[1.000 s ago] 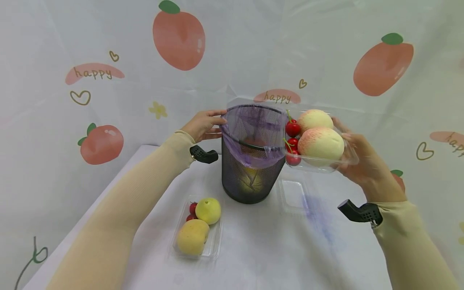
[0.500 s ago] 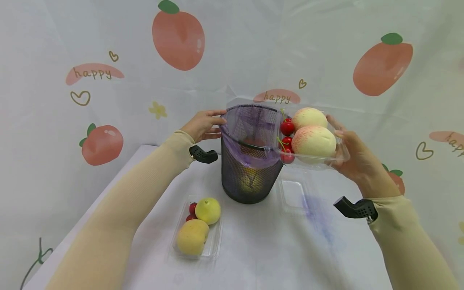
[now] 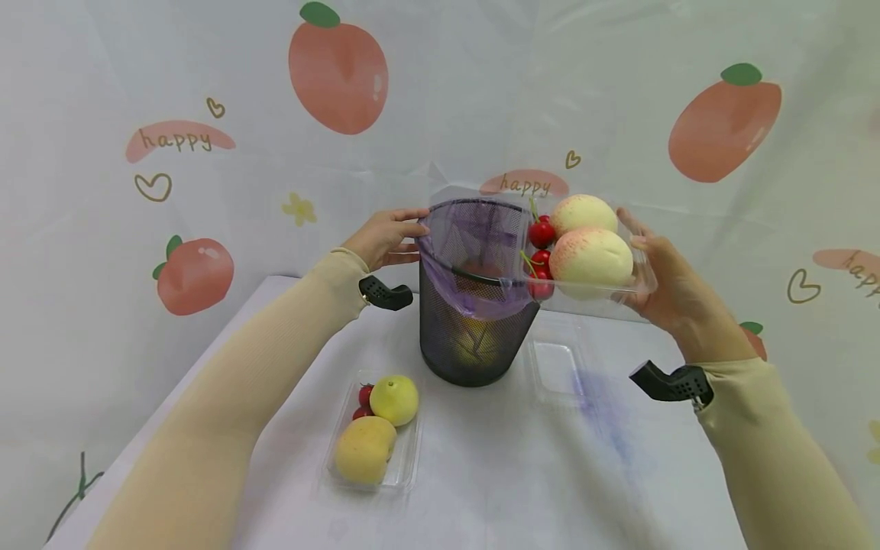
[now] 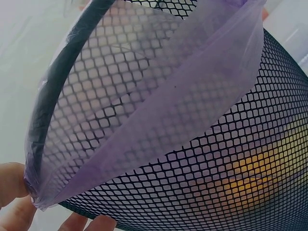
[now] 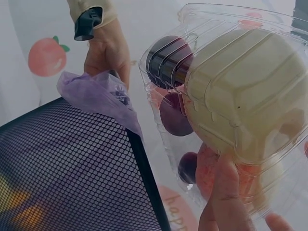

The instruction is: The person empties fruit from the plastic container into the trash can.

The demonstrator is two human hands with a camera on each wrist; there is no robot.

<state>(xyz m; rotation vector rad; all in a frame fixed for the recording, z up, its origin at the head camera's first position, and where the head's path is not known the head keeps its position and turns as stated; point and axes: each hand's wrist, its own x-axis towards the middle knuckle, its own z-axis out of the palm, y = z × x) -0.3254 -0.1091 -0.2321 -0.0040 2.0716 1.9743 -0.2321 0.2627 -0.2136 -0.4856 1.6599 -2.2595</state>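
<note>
Left grip (image 3: 385, 240) pinches the rim of the lined mesh basket (image 3: 457, 349), likely light and stiff. Right grip (image 3: 677, 296) holds the clear tray (image 3: 645, 278) aloft, tilted, at the basket's right side; probably thin and slick, it should flex, so end walls suit best. Its peaches (image 3: 590, 257) likely outweigh the cherries (image 3: 541, 234).

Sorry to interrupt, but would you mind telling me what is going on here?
A person's left hand holds the rim of a mesh bin lined with a purple bag. The right hand holds a clear tray of two peaches and some cherries, raised beside the rim. Another tray, also holding fruit, sits on the table, and something yellow shows through the mesh.
</note>
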